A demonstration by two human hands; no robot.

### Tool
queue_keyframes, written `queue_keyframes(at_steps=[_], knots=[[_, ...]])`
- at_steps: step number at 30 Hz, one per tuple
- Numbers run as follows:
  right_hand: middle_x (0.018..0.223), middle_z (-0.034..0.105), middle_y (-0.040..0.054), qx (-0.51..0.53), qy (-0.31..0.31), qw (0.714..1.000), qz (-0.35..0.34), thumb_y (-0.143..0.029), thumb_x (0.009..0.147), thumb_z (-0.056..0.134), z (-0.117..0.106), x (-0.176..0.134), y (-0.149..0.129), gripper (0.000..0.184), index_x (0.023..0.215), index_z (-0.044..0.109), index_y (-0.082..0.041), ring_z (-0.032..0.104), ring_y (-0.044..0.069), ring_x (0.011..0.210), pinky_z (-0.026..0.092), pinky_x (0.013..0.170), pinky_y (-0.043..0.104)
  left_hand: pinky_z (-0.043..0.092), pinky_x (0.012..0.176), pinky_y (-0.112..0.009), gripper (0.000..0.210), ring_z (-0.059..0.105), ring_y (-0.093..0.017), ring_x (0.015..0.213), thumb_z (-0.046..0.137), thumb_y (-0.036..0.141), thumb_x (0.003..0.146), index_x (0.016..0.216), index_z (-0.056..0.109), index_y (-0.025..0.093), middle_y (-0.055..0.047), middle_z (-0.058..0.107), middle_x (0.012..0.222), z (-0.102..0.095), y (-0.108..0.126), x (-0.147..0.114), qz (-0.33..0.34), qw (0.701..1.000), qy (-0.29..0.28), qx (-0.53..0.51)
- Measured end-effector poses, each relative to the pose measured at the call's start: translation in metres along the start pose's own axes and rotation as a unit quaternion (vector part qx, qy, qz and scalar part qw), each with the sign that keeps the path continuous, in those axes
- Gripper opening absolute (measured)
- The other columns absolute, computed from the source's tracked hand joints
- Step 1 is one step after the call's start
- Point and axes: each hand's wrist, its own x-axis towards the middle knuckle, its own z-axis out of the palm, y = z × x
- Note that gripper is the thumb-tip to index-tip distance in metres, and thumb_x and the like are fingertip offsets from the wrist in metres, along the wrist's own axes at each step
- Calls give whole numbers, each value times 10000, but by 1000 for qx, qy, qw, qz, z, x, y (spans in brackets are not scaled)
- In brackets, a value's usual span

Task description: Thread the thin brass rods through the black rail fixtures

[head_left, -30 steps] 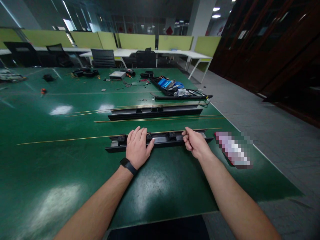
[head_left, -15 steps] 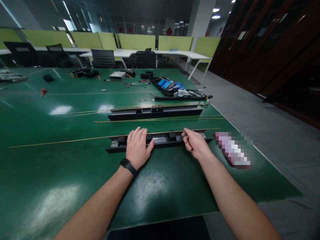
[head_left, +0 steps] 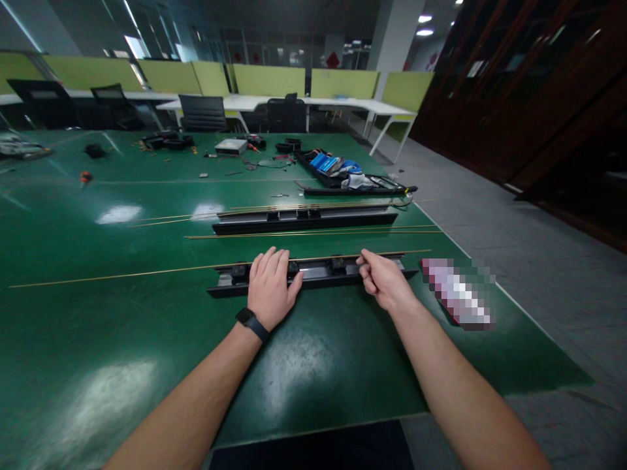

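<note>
A black channel-shaped rail (head_left: 323,279) with a silvery inside lies on the green table, left to right in front of me. Small black blocks (head_left: 337,264) sit inside it. My left hand (head_left: 272,284), a dark watch (head_left: 252,324) on its wrist, lies across the rail's left half with fingers stretched over the far wall and the thumb apart. Along the far side runs a long thin brass-coloured rod (head_left: 112,277), sticking out well past the rail's left end. Near the rail's right end, my right hand (head_left: 382,277) pinches this rod between thumb and forefinger.
Farther back lies a second black rail (head_left: 304,222) with more thin rods (head_left: 313,234) beside it. Behind it stands a black tray (head_left: 313,171) with blue packets. A blurred-out pinkish object (head_left: 455,294) lies right of my right hand, near the table's right edge (head_left: 499,287).
The rod has slid slightly to the left, its left end reaching farther out. Both hands and the rail have hardly moved.
</note>
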Motion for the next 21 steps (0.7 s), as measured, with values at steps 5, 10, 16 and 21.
queue_keyframes(at_steps=[5,10,16,21], knots=[[463,509,-47,28,24,999,25,-339,966,535,3,-3,-6,222,805,561,-188,306,53,251,157,285,179,294,1221,-509,500,490,-329,1414,490,428,1006,1405,562,136,-162,632,1403,-1,0,1,-2,1000,-4,-5],[465,487,-63,16,11,1000,2,-336,917,609,2,-3,-3,200,793,574,-184,302,43,261,156,288,171,283,1227,-520,510,479,-332,1424,499,431,998,1417,554,145,-164,627,1408,1,-1,0,-9,1000,-2,-11],[467,500,-51,-4,-2,1000,-2,-370,937,607,2,-3,-3,253,780,599,-171,308,43,253,150,283,178,281,1231,-500,506,483,-326,1418,501,431,1004,1405,557,126,-162,628,1405,2,-1,-1,-3,1000,1,-4],[461,503,-49,20,20,999,22,-354,990,510,3,-3,-6,248,819,568,-184,309,55,250,157,283,180,287,1225,-505,490,497,-327,1410,489,430,1011,1399,562,140,-158,633,1400,0,0,0,0,1000,1,2]])
